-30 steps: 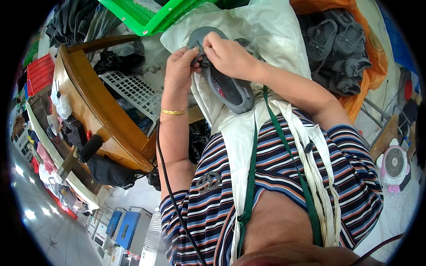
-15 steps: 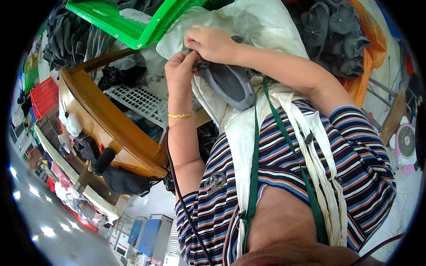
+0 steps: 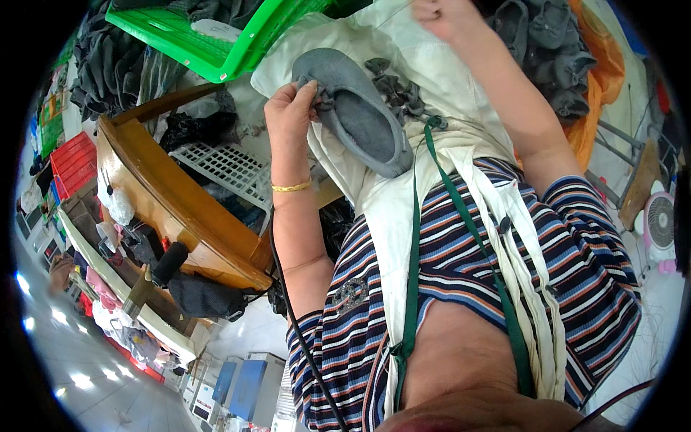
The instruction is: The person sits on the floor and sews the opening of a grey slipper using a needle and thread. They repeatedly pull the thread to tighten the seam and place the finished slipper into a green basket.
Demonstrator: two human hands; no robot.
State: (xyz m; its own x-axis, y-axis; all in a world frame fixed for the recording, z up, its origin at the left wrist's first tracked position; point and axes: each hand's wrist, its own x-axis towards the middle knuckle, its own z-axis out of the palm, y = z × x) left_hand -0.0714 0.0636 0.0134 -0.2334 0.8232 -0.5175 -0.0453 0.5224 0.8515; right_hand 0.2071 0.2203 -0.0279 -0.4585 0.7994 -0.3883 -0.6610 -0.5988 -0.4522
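Note:
My left hand pinches the side of a grey fabric slipper at a gathered bow. The slipper rests over my lap, toe pointing away and its opening facing up. My right hand is raised at the top edge, apart from the slipper, fingers curled together. Whatever they grip, if anything, is too small to make out. Under the slipper spreads a white cloth apron with green straps. Several loose dark grey fabric bows lie on it, just right of the slipper.
A green plastic crate stands at the far left. Piles of grey slippers lie in an orange sack at the far right. On my left are a curved wooden piece of furniture and a white grid basket. A small fan is at right.
My right hand has left the bow and swung up and right. The slipper's toe and bow, covered before, now show. My left hand keeps its pinch on the slipper.

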